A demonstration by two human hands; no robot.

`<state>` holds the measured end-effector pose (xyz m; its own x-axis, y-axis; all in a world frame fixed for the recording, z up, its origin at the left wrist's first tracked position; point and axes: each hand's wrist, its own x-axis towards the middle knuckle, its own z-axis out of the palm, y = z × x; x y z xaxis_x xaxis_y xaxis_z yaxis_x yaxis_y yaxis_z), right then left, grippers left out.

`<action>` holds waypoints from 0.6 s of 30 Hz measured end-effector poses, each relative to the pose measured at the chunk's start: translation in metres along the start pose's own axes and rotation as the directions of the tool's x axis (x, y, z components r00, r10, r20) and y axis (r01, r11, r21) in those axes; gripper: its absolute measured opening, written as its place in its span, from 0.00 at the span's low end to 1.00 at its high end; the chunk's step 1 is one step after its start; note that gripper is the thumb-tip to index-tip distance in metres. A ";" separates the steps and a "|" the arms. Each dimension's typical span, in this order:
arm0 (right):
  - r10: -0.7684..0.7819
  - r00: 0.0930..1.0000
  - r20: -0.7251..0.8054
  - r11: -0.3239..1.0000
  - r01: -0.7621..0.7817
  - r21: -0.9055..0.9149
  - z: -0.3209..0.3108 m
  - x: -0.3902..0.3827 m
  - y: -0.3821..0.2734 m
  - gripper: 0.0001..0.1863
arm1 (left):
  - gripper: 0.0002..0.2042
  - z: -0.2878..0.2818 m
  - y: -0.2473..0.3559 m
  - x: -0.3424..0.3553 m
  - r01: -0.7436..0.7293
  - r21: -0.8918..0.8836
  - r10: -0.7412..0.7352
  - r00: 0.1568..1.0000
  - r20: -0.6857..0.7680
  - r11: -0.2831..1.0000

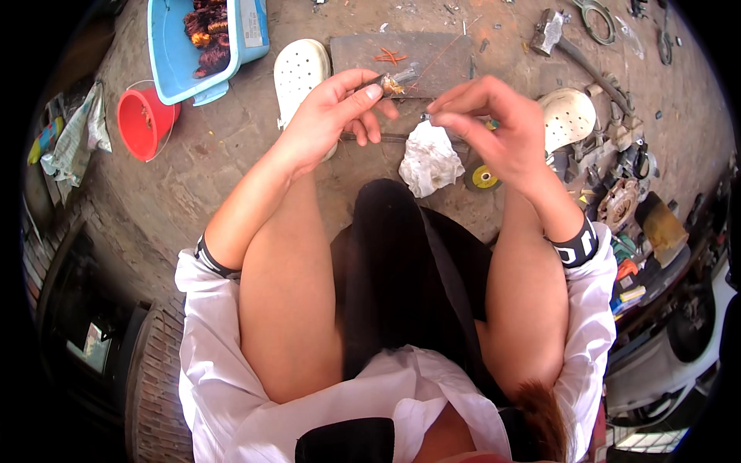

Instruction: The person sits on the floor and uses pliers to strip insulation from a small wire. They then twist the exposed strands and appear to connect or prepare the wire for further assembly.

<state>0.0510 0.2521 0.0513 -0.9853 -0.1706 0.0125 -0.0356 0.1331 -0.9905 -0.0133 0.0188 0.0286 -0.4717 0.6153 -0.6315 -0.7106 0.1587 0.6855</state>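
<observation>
Between the thumb and forefinger of my left hand (333, 114) is a small dark stick-like piece (390, 83) with a coppery-gold end. Something pale and translucent shows beside that end; I cannot make out what it is. To the right, my right hand (494, 123) is closed in a pinch on a tiny dark bit (425, 116), too small to name. Both hands are above the near edge of a flat dark plate (444, 68), on which several orange-red wire scraps (390, 56) lie. Below the right fingertips is a crumpled white cloth (429, 160).
A blue basin (171, 91) holding copper coils and a red bucket (140, 123) stand at the left. Cream clogs (302, 73) flank the plate. A hammer (575, 54) lies at the far right, with metal parts (617, 202) nearer. By the cloth rests a yellow-centred disc (484, 177).
</observation>
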 end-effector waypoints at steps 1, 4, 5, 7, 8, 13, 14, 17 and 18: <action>0.160 0.984 -0.075 0.965 -0.140 0.223 -0.001 -0.001 -0.002 0.05 | 0.15 -0.002 -0.001 -0.001 -0.018 0.006 0.018 1.000 0.016 1.000; 0.263 0.943 -0.205 0.884 -0.151 0.442 -0.026 0.004 -0.001 0.07 | 0.13 -0.008 -0.003 -0.005 -0.079 0.032 0.078 0.997 0.028 0.996; 0.315 0.911 -0.265 0.879 -0.175 0.444 -0.032 0.002 0.001 0.07 | 0.12 -0.009 -0.003 -0.005 -0.101 0.043 0.100 0.995 0.026 0.994; 0.357 0.895 -0.268 0.847 -0.189 0.497 -0.039 0.000 0.004 0.07 | 0.11 -0.006 -0.003 -0.007 -0.146 0.096 0.143 0.989 0.039 0.985; 0.379 0.886 -0.269 0.830 -0.196 0.523 -0.042 -0.001 0.006 0.08 | 0.11 -0.005 -0.003 -0.007 -0.169 0.122 0.164 0.985 0.046 0.978; 0.427 0.843 -0.326 0.842 -0.239 0.483 -0.048 0.000 0.006 0.09 | 0.09 -0.002 0.003 -0.005 -0.240 0.479 0.249 0.967 0.047 0.844; 0.408 0.862 -0.300 0.845 -0.232 0.483 -0.049 -0.001 0.003 0.09 | 0.08 -0.001 0.006 -0.005 -0.230 0.583 0.255 0.966 0.040 0.779; 0.210 0.972 -0.103 0.899 -0.151 0.412 -0.034 -0.009 -0.020 0.09 | 0.07 -0.006 -0.001 -0.002 -0.140 0.368 0.200 0.971 -0.128 0.919; 0.121 0.993 -0.017 0.919 -0.105 0.379 -0.026 -0.010 -0.030 0.09 | 0.07 -0.007 -0.003 0.000 -0.132 0.306 0.183 0.972 -0.144 0.943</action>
<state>0.0575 0.2748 0.0841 -0.9851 -0.1364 -0.1050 0.1346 -0.2296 -0.9639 -0.0151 0.0129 0.0240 -0.6640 0.5160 -0.5411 -0.4478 0.3050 0.8405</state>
